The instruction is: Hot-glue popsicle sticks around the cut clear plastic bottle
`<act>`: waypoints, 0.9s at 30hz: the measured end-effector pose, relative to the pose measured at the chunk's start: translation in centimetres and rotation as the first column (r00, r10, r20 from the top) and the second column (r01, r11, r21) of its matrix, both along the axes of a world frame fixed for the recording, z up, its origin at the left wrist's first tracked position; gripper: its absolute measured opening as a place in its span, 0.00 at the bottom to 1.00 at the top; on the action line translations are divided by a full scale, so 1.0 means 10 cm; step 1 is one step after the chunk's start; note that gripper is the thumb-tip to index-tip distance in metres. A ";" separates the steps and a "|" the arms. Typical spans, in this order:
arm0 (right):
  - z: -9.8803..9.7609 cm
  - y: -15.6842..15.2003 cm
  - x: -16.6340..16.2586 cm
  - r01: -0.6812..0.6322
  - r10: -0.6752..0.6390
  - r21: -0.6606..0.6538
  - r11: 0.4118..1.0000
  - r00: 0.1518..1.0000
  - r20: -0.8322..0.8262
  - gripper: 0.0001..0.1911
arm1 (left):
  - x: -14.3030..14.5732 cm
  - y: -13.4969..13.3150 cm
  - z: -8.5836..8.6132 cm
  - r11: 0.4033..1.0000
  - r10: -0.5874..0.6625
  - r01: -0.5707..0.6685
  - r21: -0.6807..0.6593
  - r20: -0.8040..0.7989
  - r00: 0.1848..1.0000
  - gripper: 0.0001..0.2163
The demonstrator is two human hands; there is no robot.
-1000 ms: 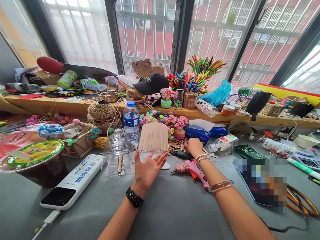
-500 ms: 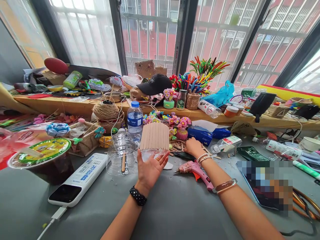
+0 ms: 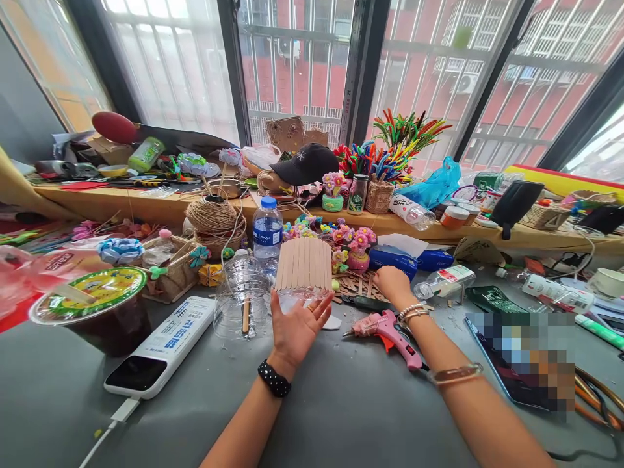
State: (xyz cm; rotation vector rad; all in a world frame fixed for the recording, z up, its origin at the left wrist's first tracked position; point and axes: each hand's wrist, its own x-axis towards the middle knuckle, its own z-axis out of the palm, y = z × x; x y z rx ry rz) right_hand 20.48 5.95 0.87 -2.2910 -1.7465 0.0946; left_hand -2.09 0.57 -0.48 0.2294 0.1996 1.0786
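Observation:
My left hand is palm up, its fingers cupped round the base of a clear plastic container clad in upright wooden craft sticks. My right hand reaches forward and rests knuckles up on a pile of loose wooden sticks; its fingers curl down out of sight. A pink glue gun lies on the grey table just under my right wrist.
A cut clear bottle with one stick inside, a water bottle and a twine ball stand to the left. A white power bank, a paper plate and a blurred tablet lie about. The wooden ledge is crowded with craft things.
The view has drifted slightly, so the scene sits a bit further right. Both hands keep their places at the stick-clad container and the stick pile.

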 end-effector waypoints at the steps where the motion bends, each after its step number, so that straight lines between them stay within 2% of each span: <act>1: 0.02 -0.05 0.05 0.020 -0.018 0.036 0.999 0.999 -0.050 0.12 | 0.00 0.00 0.00 1.000 -0.004 0.004 0.004 0.004 1.000 0.30; 4: 0.04 -0.22 0.20 0.071 -0.033 0.156 0.985 0.972 -0.234 0.14 | 0.00 0.00 0.00 1.000 -0.014 0.014 0.009 0.008 1.000 0.30; 6: 0.03 -0.32 0.27 0.115 -0.019 0.230 0.966 0.923 -0.384 0.16 | 0.01 -0.01 0.00 1.000 -0.014 0.014 0.003 0.000 1.000 0.31; 11: 0.03 -0.44 0.22 0.207 0.117 0.346 0.915 0.686 -0.718 0.27 | 0.04 -0.03 0.03 1.000 -0.008 0.008 0.016 -0.016 1.000 0.32; 16: 0.17 -0.49 0.06 0.189 0.251 0.379 0.906 0.480 -0.841 0.23 | 0.06 -0.04 0.03 0.998 -0.069 0.069 -0.001 -0.030 0.997 0.33; 17: 0.21 -0.51 0.02 0.174 0.276 0.382 0.908 0.438 -0.855 0.21 | 0.06 -0.04 0.03 0.995 -0.096 0.096 -0.001 -0.030 0.995 0.33; 19: 0.31 -0.55 -0.06 0.128 0.356 0.392 0.911 0.239 -0.904 0.15 | 0.07 -0.05 0.04 0.988 -0.151 0.152 0.015 -0.028 0.988 0.34; 20: 0.35 -0.58 -0.09 0.079 0.385 0.405 0.911 0.193 -0.903 0.13 | 0.08 -0.06 0.04 0.985 -0.169 0.170 0.030 -0.027 0.985 0.34; 24: 0.53 -0.72 -0.23 -0.218 0.530 0.496 0.841 0.142 -0.836 0.07 | 0.08 -0.08 0.07 0.967 -0.232 0.235 0.102 -0.036 0.972 0.34; 27: 0.58 -0.78 -0.31 -0.315 0.552 0.493 0.811 0.130 -0.824 0.07 | 0.08 -0.09 0.09 0.947 -0.290 0.299 0.116 -0.084 0.953 0.31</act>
